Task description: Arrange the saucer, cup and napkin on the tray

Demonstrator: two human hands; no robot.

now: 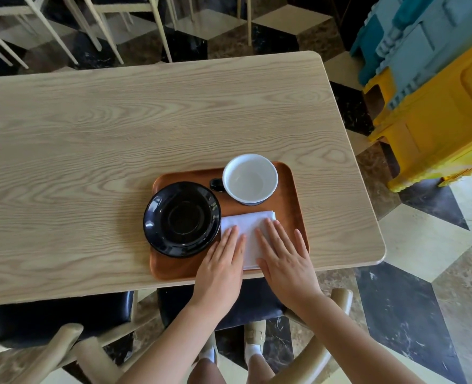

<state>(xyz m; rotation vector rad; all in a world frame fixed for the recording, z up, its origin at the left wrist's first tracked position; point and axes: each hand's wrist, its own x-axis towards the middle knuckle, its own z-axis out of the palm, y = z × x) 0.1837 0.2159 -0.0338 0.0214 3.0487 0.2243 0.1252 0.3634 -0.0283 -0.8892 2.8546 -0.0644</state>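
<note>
Table: pale wood table (90, 139), and I've got the tray pulled to the near edge so everything sits within easy reach.

Saucer: black saucer (181, 219) on the tray's left end, its rim hanging just past the tray's left lip. It's off to that side, I'd say, to leave the middle and right free for the rest.

Tray: brown tray (291, 189) lying long-side toward me, all three pieces on it right now.

Left hand: my left hand (220, 268) is flat, palm down, fingers together and stretched out onto the napkin's left part. Nothing pinched, just pressing.

Napkin: white folded napkin (247, 225) in the near-right part of the tray, left edge touching or just beside the saucer rim, I can't say which. Both palms are on it to keep the fold flat and square to the tray, as I judge it.

Cup: white-lined cup (250, 178) upright and empty at the far right corner, dark handle pointing left toward the saucer. It stands on the tray itself, not on the saucer.

Right hand: my right hand (283, 254) is flat too, fingers slightly fanned, covering the napkin's right part with the little finger over bare tray.

Progress: everything's aboard; whether the cup belongs on the saucer is the open question.
</note>
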